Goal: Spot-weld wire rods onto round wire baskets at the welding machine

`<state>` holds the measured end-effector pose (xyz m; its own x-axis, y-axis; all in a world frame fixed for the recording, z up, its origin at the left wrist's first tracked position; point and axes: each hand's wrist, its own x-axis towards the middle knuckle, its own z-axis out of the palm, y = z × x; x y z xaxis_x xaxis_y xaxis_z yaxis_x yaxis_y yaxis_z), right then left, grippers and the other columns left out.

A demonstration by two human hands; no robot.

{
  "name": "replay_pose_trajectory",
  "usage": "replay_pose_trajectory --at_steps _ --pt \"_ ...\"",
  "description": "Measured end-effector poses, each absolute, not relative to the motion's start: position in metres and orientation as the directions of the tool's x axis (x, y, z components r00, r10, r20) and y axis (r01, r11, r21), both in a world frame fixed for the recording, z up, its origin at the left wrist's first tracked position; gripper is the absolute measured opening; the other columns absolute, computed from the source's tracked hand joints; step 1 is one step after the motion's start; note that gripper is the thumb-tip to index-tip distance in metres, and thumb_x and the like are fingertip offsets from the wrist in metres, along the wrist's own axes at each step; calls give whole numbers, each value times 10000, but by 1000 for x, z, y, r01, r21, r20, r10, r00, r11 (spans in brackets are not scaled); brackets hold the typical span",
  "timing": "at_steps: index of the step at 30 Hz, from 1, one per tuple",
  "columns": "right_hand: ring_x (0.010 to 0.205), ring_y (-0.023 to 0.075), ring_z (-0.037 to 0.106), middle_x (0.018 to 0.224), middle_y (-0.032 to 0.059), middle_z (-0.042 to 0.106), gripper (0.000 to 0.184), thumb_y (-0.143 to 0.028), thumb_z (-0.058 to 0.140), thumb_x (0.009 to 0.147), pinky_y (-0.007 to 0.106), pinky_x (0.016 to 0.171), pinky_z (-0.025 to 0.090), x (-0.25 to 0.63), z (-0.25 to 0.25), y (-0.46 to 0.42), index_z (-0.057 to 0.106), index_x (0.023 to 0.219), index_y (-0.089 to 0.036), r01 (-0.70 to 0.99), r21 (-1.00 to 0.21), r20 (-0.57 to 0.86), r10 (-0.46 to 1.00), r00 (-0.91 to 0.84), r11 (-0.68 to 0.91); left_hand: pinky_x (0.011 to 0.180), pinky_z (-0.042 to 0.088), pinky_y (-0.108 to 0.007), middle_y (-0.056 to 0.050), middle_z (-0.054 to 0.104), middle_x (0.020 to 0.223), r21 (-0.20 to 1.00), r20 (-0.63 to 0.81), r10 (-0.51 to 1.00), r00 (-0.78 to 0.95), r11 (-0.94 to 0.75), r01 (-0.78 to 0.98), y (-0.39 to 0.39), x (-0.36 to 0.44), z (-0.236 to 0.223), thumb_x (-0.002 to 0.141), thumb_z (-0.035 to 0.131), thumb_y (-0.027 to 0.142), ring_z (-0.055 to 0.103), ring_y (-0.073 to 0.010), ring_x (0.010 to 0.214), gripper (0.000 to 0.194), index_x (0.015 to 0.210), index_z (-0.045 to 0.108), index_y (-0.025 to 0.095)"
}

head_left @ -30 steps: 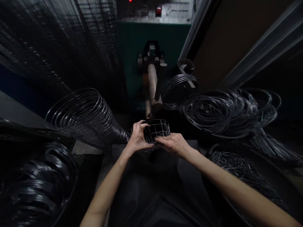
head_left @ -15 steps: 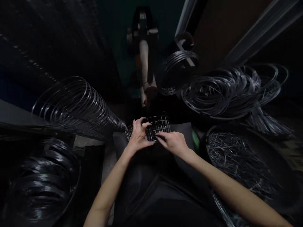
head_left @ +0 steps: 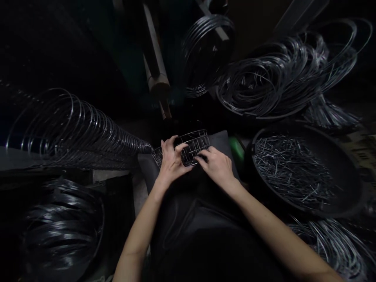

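Note:
A small wire basket (head_left: 192, 145) of thin metal rods rests on the dark cloth over my lap, tilted towards me. My left hand (head_left: 170, 161) grips its left part, fingers over the far side and thumb along the near edge. At the basket's near right edge, my right hand (head_left: 216, 165) pinches with thumb and bent index finger. Any separate small piece of wire between those fingertips is too dark to make out. The left hand covers part of the mesh.
A black pan (head_left: 349, 176) of short wire pieces stands at the right. Wire coils (head_left: 273, 82) lie behind it, and bundled wires (head_left: 337, 243) lie below. At the left are a long row of wire rings (head_left: 100, 129) and a tub of wire (head_left: 63, 223). A machine arm (head_left: 155, 66) stands ahead.
The view has shifted, so the pan and coils show higher up. Both hands stay on the basket; the right hand's fingers are now more bent at its near right edge.

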<state>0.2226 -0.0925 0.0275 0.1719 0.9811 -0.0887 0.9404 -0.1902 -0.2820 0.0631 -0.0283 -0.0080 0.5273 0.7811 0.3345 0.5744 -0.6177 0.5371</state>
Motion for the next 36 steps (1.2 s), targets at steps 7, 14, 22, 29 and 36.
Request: replay_pose_trajectory --at_steps 7,14,22,29,36 --pt "749 180 624 962 38 630 214 -354 508 916 258 497 373 215 23 -82 697 992 -288 942 -236 -147 967 210 -240 1072 164 -667 -124 287 1376 514 369 767 526 -639 572 -32 66 -10 596 792 328 331 -368 1280 735 1183 351 283" --pt "718 171 617 900 42 638 251 -390 509 922 261 561 434 224 27 -100 713 927 -244 928 -336 -45 987 156 -162 1082 165 -664 -124 269 1393 508 392 757 523 -652 563 -36 61 -14 597 805 367 326 -360 1290 737 1190 375 278" --pt "894 206 632 970 43 686 242 -424 611 846 345 822 492 326 70 -6 738 929 -236 758 -597 -99 913 -395 263 1097 155 -667 -64 314 1436 572 296 633 716 -717 398 -46 21 16 636 789 402 309 -334 1323 508 1074 541 332" --pt "780 121 656 896 -41 730 312 -236 789 688 208 709 488 243 51 17 735 993 -263 529 -793 -474 240 -847 302 1145 118 -619 -22 422 1356 575 169 571 804 -719 390 -49 10 58 660 741 520 331 -315 1316 300 866 656 319" --pt "862 127 658 877 -37 730 123 -229 747 749 207 758 494 223 58 -2 747 870 -245 481 -876 -481 28 -876 21 1146 89 -624 -6 423 1364 607 209 541 815 -725 326 -47 6 58 650 762 481 335 -326 1319 281 836 635 313"
